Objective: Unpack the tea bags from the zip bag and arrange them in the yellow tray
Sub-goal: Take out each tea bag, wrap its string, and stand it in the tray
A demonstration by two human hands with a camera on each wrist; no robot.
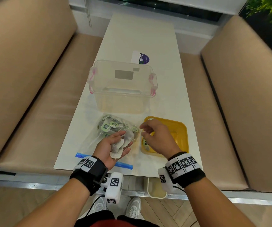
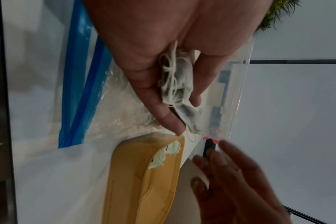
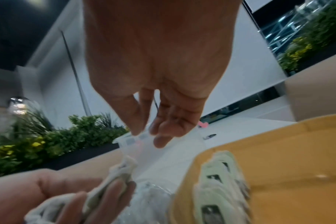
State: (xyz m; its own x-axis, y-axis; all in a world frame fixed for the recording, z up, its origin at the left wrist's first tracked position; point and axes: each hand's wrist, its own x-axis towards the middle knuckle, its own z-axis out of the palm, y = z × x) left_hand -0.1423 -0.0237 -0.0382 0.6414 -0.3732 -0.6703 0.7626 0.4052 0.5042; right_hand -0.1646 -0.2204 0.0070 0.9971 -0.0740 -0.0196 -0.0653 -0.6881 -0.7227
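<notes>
a white table (image 1: pixel 148 38) is seen between two beige benches, with a clear plastic box (image 1: pixel 122 86) standing beyond both hands. the task is judged to be only begun. a few tea bags (image 3: pixel 219 181) with green tags are already laid in the near-left corner of the yellow tray (image 1: pixel 179 128), under the right hand (image 1: pixel 158 138). a small bunch of tea bags (image 1: pixel 122 145) is cupped in the upturned left hand (image 1: pixel 114 145), its fingers curled loosely round them and their strings tangled in the palm. the zip bag (image 1: pixel 109 128), with its blue seal near the left wrist, is lying beneath and beyond that hand, and many tagged bags are still seen inside it. the right hand is held above the tray's left edge, just beside the bunch, fingers loosely spread and nothing held. most of the unpacking and all of the neat arranging are judged to remain.
</notes>
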